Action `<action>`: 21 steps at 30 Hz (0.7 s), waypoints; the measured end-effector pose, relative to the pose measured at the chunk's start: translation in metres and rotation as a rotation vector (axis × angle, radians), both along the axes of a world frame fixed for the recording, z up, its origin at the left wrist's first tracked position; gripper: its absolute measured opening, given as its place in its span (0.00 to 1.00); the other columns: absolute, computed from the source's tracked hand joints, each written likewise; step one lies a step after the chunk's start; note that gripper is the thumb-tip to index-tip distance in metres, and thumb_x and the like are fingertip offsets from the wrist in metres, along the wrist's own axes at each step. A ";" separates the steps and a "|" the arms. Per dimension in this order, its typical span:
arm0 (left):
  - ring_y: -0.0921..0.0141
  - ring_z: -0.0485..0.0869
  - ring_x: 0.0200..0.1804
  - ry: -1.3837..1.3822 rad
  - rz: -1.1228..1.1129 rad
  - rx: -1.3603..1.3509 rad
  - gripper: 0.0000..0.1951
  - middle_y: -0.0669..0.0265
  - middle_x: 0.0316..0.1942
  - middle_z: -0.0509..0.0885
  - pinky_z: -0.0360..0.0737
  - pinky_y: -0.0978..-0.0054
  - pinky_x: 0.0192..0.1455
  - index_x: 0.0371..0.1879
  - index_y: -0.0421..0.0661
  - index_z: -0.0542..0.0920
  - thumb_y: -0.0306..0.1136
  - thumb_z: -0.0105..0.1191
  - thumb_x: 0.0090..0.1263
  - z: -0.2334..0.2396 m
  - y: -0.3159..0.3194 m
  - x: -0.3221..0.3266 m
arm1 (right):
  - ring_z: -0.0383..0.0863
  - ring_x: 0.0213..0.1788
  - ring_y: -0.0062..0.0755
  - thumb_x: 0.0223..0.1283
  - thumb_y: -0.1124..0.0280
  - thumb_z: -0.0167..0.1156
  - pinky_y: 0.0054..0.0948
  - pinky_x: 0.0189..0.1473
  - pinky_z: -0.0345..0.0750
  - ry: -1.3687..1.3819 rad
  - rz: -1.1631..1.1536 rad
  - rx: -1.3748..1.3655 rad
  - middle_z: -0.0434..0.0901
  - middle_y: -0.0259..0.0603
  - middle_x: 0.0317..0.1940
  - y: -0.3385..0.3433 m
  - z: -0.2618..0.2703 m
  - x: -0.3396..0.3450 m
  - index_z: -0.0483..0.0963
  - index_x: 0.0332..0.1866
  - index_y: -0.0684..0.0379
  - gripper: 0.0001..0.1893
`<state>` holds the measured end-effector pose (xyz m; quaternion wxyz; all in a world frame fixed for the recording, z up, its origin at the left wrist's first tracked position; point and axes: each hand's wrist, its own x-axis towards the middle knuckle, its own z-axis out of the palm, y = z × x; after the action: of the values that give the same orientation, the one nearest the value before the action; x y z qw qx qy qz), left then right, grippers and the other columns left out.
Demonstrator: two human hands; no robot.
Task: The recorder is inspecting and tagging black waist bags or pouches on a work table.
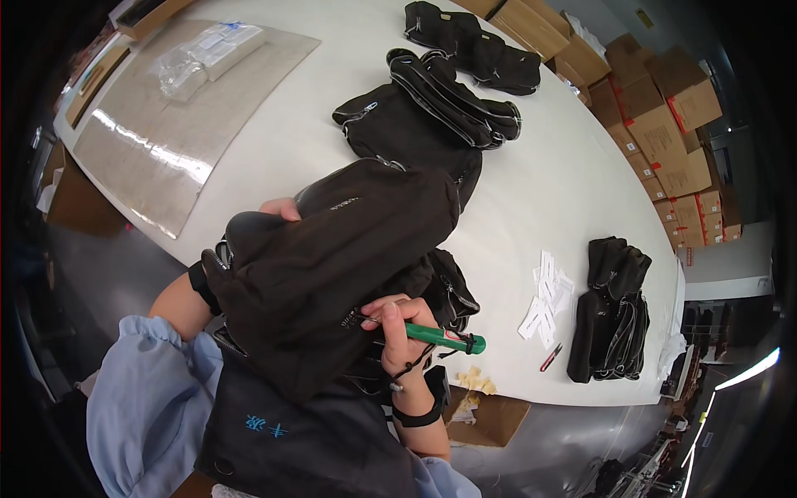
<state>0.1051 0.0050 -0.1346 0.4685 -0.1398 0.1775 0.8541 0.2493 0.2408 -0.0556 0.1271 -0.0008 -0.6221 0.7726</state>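
My right hand (401, 324) grips a slim tool with a green handle (445, 338), a black cord tied at its end. Its thin tip meets small lettering on a black fabric bag (324, 261) with metal zippers. Behind the bag's upper left side, my left hand (281, 210) supports it, most of the fingers hidden by the cloth. Another black bag (398, 127) lies just beyond on the white table (510, 205), and part of a zippered black bag (457, 283) shows beside my right hand.
More black bags lie at the far edge (473, 46) and at right (610, 311). Near them are paper labels (545, 299) and small red-and-black snips (551, 358). A clear sheet (187, 124) bears plastic-wrapped packs (212, 56). An open carton (492, 417) stands below the near edge; cartons (660, 131) are stacked beyond.
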 end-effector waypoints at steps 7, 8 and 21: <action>0.57 0.87 0.41 0.048 0.046 0.004 0.22 0.45 0.41 0.87 0.85 0.67 0.50 0.45 0.31 0.83 0.33 0.41 0.60 0.008 0.002 0.005 | 0.83 0.29 0.29 0.71 0.75 0.56 0.27 0.38 0.81 0.016 0.042 0.237 0.83 0.51 0.32 0.003 -0.003 0.000 0.70 0.33 0.64 0.08; 0.57 0.87 0.41 0.038 0.050 0.000 0.22 0.45 0.41 0.87 0.85 0.68 0.50 0.45 0.31 0.83 0.33 0.41 0.60 0.017 0.005 0.006 | 0.83 0.29 0.28 0.70 0.75 0.56 0.26 0.37 0.81 0.020 0.038 0.282 0.83 0.50 0.32 0.003 -0.003 -0.001 0.70 0.32 0.64 0.08; 0.53 0.87 0.42 0.010 0.049 -0.028 0.24 0.40 0.43 0.86 0.85 0.63 0.52 0.48 0.29 0.81 0.32 0.41 0.58 -0.004 -0.001 0.002 | 0.82 0.27 0.26 0.66 0.74 0.62 0.24 0.34 0.79 -0.037 -0.017 0.377 0.83 0.41 0.24 -0.004 0.002 -0.005 0.74 0.25 0.62 0.12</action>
<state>0.1075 0.0040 -0.1387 0.4445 -0.1462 0.1883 0.8635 0.2441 0.2369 -0.0535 0.1201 0.0036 -0.7579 0.6412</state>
